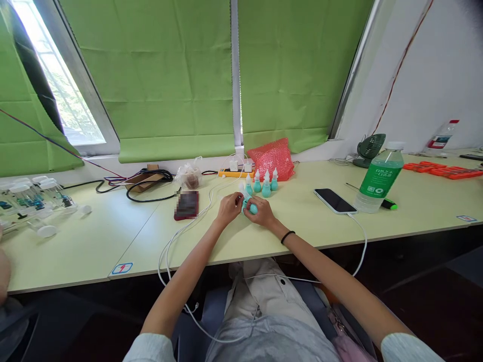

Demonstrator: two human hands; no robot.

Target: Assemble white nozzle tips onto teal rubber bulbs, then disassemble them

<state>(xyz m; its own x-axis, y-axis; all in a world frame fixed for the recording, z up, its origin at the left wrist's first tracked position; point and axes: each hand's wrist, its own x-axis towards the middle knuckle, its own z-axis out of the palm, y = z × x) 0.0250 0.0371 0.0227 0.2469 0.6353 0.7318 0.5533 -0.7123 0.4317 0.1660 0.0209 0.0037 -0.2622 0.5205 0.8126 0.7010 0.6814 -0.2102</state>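
The right hand [262, 212] has its fingers curled tight around a small teal squeeze bulb [253, 208], just above the near part of the table [226, 244]. The left hand [229, 207] is right beside it, with its fingers bent in close to the same spot. The fingertips are partly hidden, so I cannot tell if they pinch anything. There is a black band [288, 237] on the right wrist.

Just past the hands, small teal bottles [266, 190] with pointy see-through tips stand upright in a little bunch. Behind them is a shiny red bubble-wrap bag [272, 158], and next to it is an orange power strip [237, 173] with white plugs in it.

To the left is a dark flat thing with a red edge [187, 207], partly blurred. White cords run beside it. Farther left there is a brown cardboard box [145, 181] with a black cord, then lots of clear jars [53, 191].

To the right, a phone [335, 201] lies flat with a white cord in its end. A bottle with a green label [380, 178] stands near it, and a small dark green fan [371, 148] is behind. Green blinds [158, 70] hang at the back.
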